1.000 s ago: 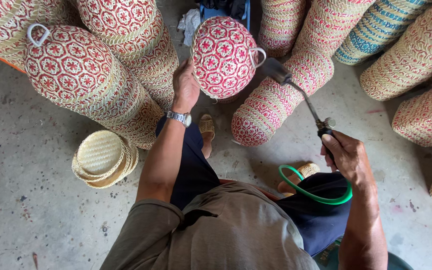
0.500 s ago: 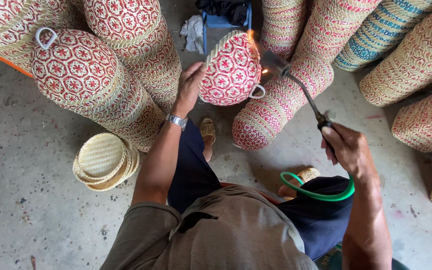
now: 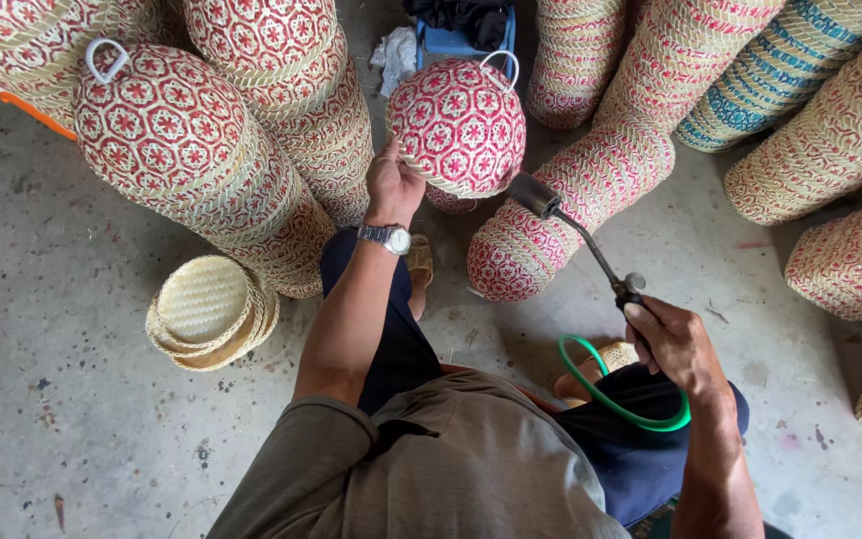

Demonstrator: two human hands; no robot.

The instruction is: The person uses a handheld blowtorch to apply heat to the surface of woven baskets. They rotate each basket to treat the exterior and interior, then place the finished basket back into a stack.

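Since half a second ago: flame gone from torch nozzle; woven lid turned, loop handle now uppermost. Head view: left hand [image 3: 391,188] clasped on lower rim of red-patterned woven lid [image 3: 459,125], held off the concrete floor [image 3: 62,399]. Right hand [image 3: 678,347] closed round gas torch [image 3: 581,240], nozzle just beside lid's lower edge, probably unlit. Step judged: singeing stray fibres; next calls for turning the lid. Green hose [image 3: 611,399] loops at the knee.
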